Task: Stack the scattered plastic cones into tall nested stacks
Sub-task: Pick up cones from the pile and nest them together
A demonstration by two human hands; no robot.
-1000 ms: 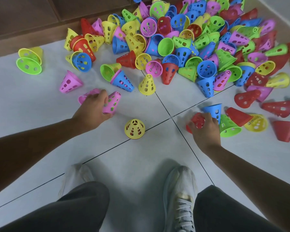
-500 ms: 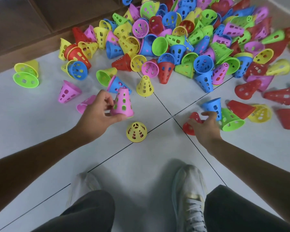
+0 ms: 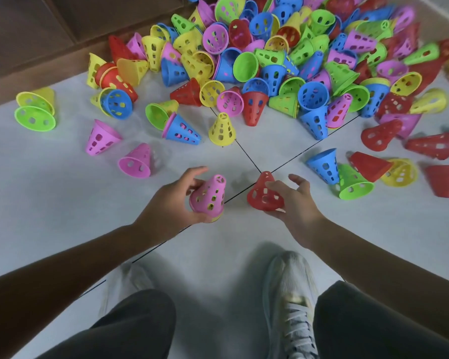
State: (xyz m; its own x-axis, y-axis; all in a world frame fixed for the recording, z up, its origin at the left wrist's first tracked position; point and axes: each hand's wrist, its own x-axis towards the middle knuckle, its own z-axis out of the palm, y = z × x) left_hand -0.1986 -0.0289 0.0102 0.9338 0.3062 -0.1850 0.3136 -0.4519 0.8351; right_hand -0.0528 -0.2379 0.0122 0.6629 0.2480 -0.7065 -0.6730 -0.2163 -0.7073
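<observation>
A pink cone [image 3: 208, 195] was gripped by the left hand [image 3: 171, 200], a red cone [image 3: 263, 191] by the right hand [image 3: 294, 203], the heap of cones [image 3: 270, 63] left unstacked

Hands: two, a left hand [image 3: 176, 200] and a right hand [image 3: 293, 200].
Cones held: two, a pink cone [image 3: 209, 195] in the left hand, a red cone [image 3: 263, 193] in the right hand.
Yellow rim [image 3: 214, 218]: one, showing under the pink cone.
Loose pink cones just beyond the left hand: two, pink cone on its side [image 3: 136, 161] and farther pink cone [image 3: 100, 137].
Heap of cones [image 3: 283, 60] beyond both hands: too many to count; red, blue, green, yellow, pink.
Shoes: two, left shoe [image 3: 126, 283] and right shoe [image 3: 289, 294].
</observation>
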